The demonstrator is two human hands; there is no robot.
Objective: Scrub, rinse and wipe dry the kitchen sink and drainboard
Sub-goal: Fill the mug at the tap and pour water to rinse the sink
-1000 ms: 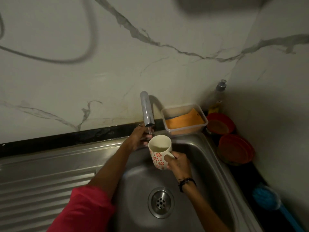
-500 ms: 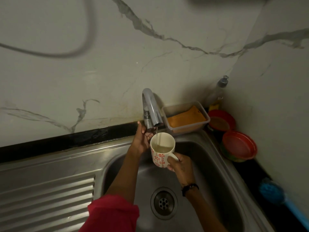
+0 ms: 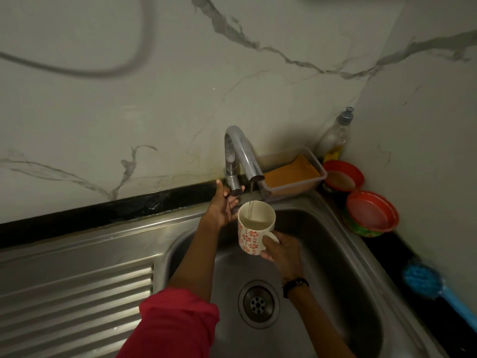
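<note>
My right hand (image 3: pixel 282 250) grips the mug (image 3: pixel 254 226) by its handle, rim level under the tap (image 3: pixel 241 156) so the stream lands inside. My left hand (image 3: pixel 224 205) curls around the valve (ready to shut it). Below the mug lies the sink (image 3: pixel 322 254), awaiting rinsing.

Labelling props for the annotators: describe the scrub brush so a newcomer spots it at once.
Start at the steel sink and follow the dark counter strip along its right side toward the near edge. The scrub brush lies there, the only bright blue thing, bristly head and long handle, nearer than the two red-rimmed bowls.
</note>
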